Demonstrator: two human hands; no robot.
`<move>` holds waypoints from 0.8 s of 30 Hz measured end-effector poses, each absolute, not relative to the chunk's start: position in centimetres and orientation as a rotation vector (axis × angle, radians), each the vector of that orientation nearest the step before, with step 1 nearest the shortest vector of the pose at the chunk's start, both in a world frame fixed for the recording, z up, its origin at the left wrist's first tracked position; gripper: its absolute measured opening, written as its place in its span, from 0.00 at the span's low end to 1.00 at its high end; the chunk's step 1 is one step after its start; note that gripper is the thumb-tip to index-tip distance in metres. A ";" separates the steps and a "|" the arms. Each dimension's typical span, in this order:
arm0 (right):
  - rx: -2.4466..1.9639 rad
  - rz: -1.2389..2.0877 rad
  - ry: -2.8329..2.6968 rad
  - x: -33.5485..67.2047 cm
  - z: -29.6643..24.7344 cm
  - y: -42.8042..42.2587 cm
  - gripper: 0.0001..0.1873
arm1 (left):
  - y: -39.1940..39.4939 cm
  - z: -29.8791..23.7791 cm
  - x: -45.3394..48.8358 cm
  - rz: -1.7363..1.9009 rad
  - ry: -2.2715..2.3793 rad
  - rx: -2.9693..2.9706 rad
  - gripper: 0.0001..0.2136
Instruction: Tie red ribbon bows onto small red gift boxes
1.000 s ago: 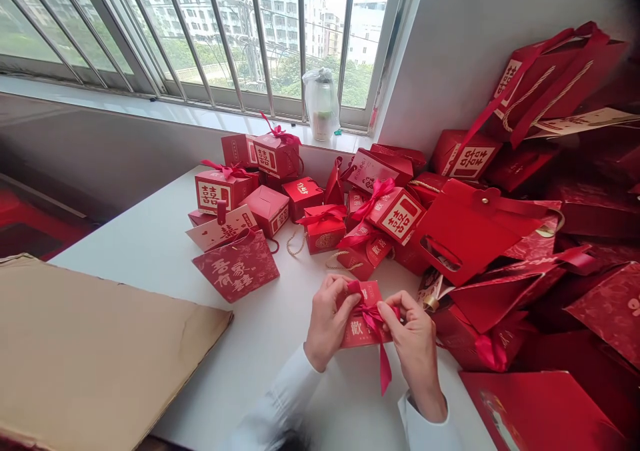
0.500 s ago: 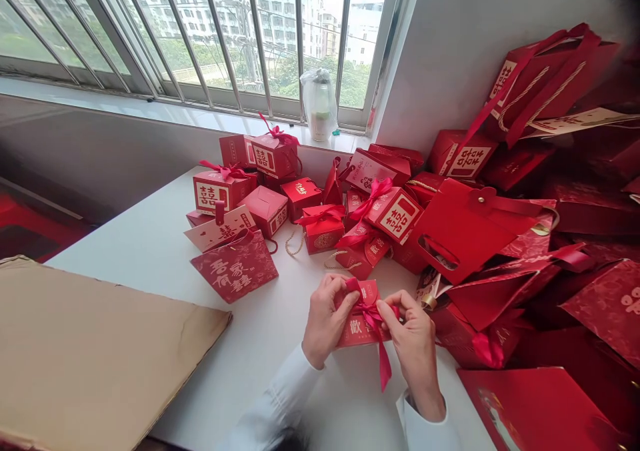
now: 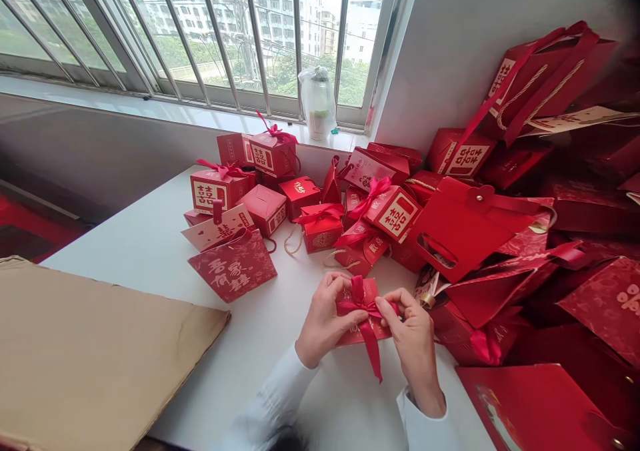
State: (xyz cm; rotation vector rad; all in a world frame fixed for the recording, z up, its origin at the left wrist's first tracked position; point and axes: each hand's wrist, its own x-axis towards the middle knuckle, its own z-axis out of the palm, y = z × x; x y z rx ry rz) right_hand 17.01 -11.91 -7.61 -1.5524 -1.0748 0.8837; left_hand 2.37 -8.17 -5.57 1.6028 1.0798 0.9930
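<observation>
Closest to you, your white shirt cuff [image 3: 423,427] rests at the near edge of the desk [image 3: 250,331], and both hands are working a glossy satin ribbon [image 3: 367,311] tied across a small flat red box [image 3: 363,334], which sits just in front of you, a little right of the desk's middle. Your left hand [image 3: 327,314] and right hand [image 3: 413,331] are closed in tight pinches at either side of the knot, each holding ribbon between thumb and fingers, so the step in hand looks like shaping the bow. One loop stands up and a long tail hangs toward you, so the next move seems to call for evening these out and snugging the knot without creasing the box's smooth card. To your left lies a scuffed, matte sheet of brown corrugated cardboard [image 3: 100,351]; to your right, a glossy red gift bag [image 3: 530,397] lies near the desk's edge beside a heaped pile of red bags. Farther on, square red boxes printed with gold-edged double-happiness panels [image 3: 210,191] cluster below the windowsill [image 3: 150,107], where a jar wrapped in clear plastic [image 3: 317,104] stands against the barred window [image 3: 220,31].
</observation>
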 end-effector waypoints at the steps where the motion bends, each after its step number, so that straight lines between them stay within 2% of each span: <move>1: -1.548 0.882 -1.075 17.1 -7.7 -11.9 0.16 | -8.2 -5.5 2.3 0.990 1.070 1.594 0.08; 24: -1.593 0.857 -1.136 16.8 -6.9 -12.0 0.15 | -8.5 -5.1 0.7 0.807 0.967 1.615 0.20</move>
